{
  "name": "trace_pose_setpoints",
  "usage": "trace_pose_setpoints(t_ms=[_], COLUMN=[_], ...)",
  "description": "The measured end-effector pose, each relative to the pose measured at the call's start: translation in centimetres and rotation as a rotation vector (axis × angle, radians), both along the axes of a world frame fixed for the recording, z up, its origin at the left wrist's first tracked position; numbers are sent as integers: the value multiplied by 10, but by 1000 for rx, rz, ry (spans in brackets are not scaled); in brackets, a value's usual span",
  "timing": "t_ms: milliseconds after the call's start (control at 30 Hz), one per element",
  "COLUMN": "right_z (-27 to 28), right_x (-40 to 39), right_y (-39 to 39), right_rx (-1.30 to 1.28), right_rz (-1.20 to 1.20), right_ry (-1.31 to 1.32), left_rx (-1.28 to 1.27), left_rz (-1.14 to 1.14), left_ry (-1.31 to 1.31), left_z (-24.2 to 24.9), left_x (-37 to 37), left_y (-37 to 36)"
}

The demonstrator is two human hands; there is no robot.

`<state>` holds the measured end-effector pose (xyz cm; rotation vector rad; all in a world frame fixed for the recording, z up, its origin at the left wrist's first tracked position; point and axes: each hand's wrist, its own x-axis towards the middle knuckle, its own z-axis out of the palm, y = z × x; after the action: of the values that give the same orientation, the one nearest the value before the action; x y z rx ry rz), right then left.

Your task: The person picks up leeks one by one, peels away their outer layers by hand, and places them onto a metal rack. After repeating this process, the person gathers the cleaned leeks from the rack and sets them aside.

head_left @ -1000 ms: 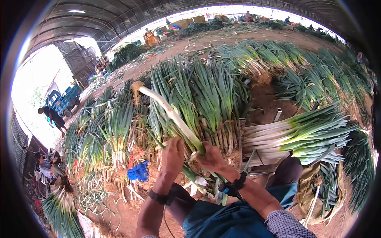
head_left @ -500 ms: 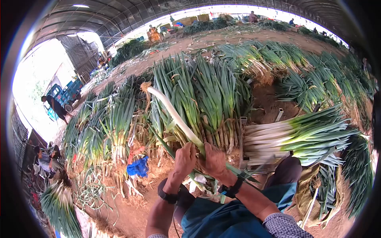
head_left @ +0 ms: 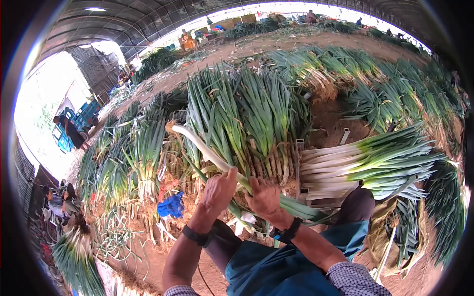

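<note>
A long green onion [head_left: 205,150] slants across the middle, its white root end up and to the left, its green leaves down to the right. My left hand [head_left: 219,191] is closed around the stalk where white turns pale green. Just right of it, my right hand [head_left: 265,198] grips the greener part, fingers bent. A loose green leaf strip hangs below the stalk beside my left hand. To the right, trimmed green onions [head_left: 333,170] lie stacked in a metal frame [head_left: 299,170] near my knee.
Untrimmed green onion bundles [head_left: 237,113] stand in front, with more bundles [head_left: 143,158] to the left. A blue plastic bag [head_left: 171,205] lies among the roots. Further bundles [head_left: 390,98] lie at right. A person [head_left: 71,132] stands near a blue cart [head_left: 84,116] at far left.
The green onion has tilted lower, its root end moving down and left. My left hand has slid slightly up and left along the stalk. The leaves now stretch rightward past my right hand.
</note>
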<state>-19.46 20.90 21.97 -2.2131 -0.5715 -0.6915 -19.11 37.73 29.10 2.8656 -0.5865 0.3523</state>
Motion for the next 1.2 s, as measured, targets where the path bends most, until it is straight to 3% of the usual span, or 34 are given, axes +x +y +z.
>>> trace_pose_setpoints(t_ms=[33, 133, 300, 367, 500, 600, 667, 700, 733, 800, 833, 867, 933, 967, 1000, 1033, 1067, 1133, 1167, 1200], right_z=[-2, -6, -7, -10, -12, -9, -7, -7, -8, -15, -13, -9, 3, -6, -49, -19, -18, -29, -42, -61], right_x=[0, 5, 8, 4, -1, 7, 12, 15, 18, 30, 30, 29, 20, 21, 37, 29, 34, 50, 52, 48], right_y=[1, 2, 3, 9, 8, -3, -10, -15, -19, -22, -27, -36, -50, -49, -26, -38, -36, -26, -26, -29], right_rx=[28, 90, 86, 103, 149, 473, 621, 698, 777, 663, 575, 489, 450, 612, 773, 848, 701, 390, 236, 503], right_rz=[3, -1, -45, -29, 5, 241, 429, 521, 609, 571, 544, 523, 554, 659, 732, 963, 865, 655, 540, 653], right_ry=[23, 76, 120, 92, 185, 454, 608, 682, 750, 781, 770, 756, 793, 776, 649, 831, 755, 608, 539, 488], left_rx=[-9, -349, -582, -663, -736, -697, -592, -684, -971, -2032, -1150, -934, -921, -947, -955, -1007, -898, -1050, -1030, -1005], left_rz=[-18, 193, 251, 229, 301, 225, 312, 352, 341, 75, 312, 240, -22, -145, -216, -145, -14, -96, 43, 187], left_ry=[-43, -213, -110, -204, -189, -312, -271, -234, -143, 135, 37, 48, 180, 261, 308, 356, 311, 380, 325, 269], left_z=[-1, -10, -34, -43, -52, -60, -62, -81, -122, -237, -143, -104, -71, -65, -65, -70, -67, -76, -82, -89], left_x=[-1, -13, -26, -16, -12, -4, -2, 9, 23, 78, 39, 24, 24, 27, 27, 29, 30, 53, 55, 50], left_y=[0, -13, -32, -38, -37, -30, -18, -1, 34, 138, 93, 76, 68, 67, 66, 66, 48, 21, 1, -17])
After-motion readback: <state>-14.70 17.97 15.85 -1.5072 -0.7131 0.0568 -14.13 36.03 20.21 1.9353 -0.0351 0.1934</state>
